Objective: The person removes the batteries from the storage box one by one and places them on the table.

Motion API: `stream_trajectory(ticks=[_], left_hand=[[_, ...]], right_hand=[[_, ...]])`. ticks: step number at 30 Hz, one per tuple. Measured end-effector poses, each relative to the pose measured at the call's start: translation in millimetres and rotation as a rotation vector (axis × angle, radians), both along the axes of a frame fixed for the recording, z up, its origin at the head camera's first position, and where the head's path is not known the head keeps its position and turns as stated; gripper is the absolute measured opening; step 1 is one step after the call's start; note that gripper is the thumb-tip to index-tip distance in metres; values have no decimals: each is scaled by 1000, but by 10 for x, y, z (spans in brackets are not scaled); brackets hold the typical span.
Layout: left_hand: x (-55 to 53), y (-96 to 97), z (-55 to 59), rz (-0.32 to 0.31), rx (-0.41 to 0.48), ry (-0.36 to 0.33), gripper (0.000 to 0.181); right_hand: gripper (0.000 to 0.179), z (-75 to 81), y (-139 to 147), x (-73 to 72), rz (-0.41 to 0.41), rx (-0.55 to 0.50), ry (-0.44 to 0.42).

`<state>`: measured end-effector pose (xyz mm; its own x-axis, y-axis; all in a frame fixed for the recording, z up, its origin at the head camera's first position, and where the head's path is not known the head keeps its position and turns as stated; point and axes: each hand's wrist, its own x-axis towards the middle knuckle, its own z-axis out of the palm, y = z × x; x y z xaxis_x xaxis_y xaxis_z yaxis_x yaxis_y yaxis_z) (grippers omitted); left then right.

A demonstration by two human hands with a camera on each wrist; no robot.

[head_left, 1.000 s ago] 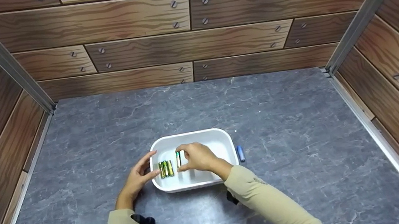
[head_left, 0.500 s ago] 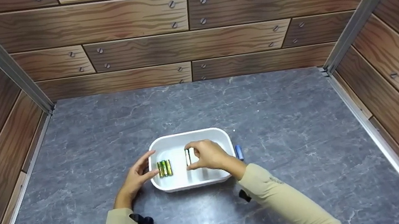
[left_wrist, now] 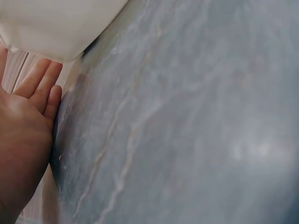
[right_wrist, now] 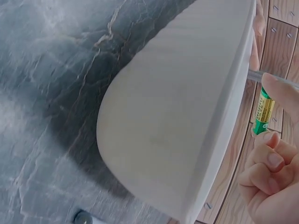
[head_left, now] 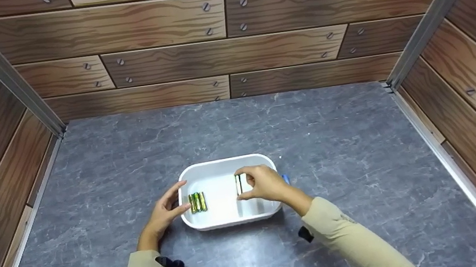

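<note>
Between thumb and index finger, my right hand (head_left: 265,182) pinches a slim battery (head_left: 238,185) above the right half of a white plastic tub (head_left: 224,218). The right wrist view shows this battery's green and yellow wrapper (right_wrist: 264,112), held end to end outside the tub's rim line. A side-by-side row of green-and-gold batteries (head_left: 197,202) lies at the left end of the tub floor. At that end my left hand (head_left: 163,212) spreads, its thumb and a finger reaching over the rim. In the left wrist view its other fingers (left_wrist: 44,84) extend straight by the tub's outer wall.
A blue cylinder (head_left: 286,178) lies on the grey marbled table (head_left: 336,148) just right of the tub, partly covered by my right hand. Wood-patterned walls (head_left: 164,65) with metal corner posts stand at the back and both sides.
With the battery pinched in it, my right hand has moved rightward over the tub, away from the row. The blue cylinder has become partly hidden. My left hand stays at the left end.
</note>
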<state>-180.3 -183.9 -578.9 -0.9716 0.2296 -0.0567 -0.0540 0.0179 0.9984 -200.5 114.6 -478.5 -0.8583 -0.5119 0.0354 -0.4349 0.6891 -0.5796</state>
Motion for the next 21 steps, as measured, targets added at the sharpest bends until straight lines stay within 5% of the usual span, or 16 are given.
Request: stream_trajectory(ticks=[10,21], left_hand=[[12,2,21,14,0,8,69],[21,4,-40,18,32,115,65]], right_hand=[[54,11,257,-31,-34,-84,-65],[55,15,507,-30,-57,-110,-105]])
